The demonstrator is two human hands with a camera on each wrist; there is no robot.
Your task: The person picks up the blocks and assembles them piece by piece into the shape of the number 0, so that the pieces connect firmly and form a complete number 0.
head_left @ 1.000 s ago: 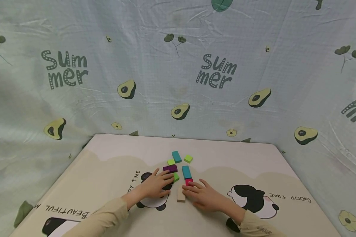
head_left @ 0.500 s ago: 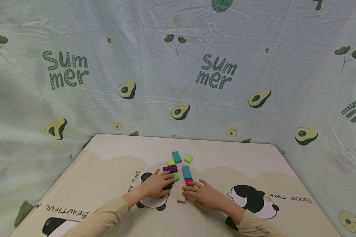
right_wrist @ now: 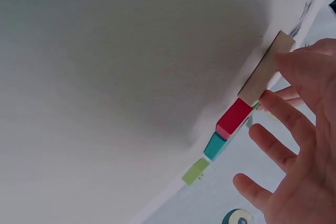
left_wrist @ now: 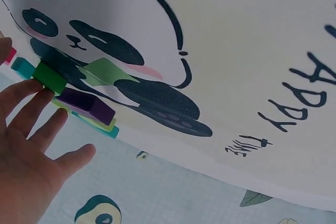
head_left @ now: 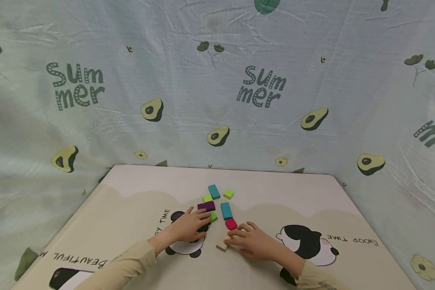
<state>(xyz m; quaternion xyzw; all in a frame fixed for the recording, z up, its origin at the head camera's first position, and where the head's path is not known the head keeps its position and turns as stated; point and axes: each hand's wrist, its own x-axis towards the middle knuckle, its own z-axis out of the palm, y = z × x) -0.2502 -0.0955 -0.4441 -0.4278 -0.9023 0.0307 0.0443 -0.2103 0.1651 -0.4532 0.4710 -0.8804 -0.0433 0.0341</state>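
My right hand [head_left: 252,242] pinches a plain wooden block [right_wrist: 264,72] between thumb and index finger, its other fingers spread. A red block [right_wrist: 234,119] lies just off the wooden block's far end, followed by a teal block [head_left: 226,210]. Across from it, my left hand [head_left: 191,226] reaches over the printed panda, fingers loosely extended. Its fingertips touch a green block [left_wrist: 50,77]. Right behind that lies a purple block [left_wrist: 86,105], near the left thumb and index finger.
Farther back on the patterned table [head_left: 275,189] are a second teal block [head_left: 214,191] and two lime blocks, one on the right [head_left: 228,194] and one on the left [head_left: 207,198]. A fabric curtain [head_left: 188,88] printed with avocados hangs behind the table.
The wooden block has turned under my right hand, which has shifted slightly right. The red block has turned too and shows more of itself. My left hand stays in place.
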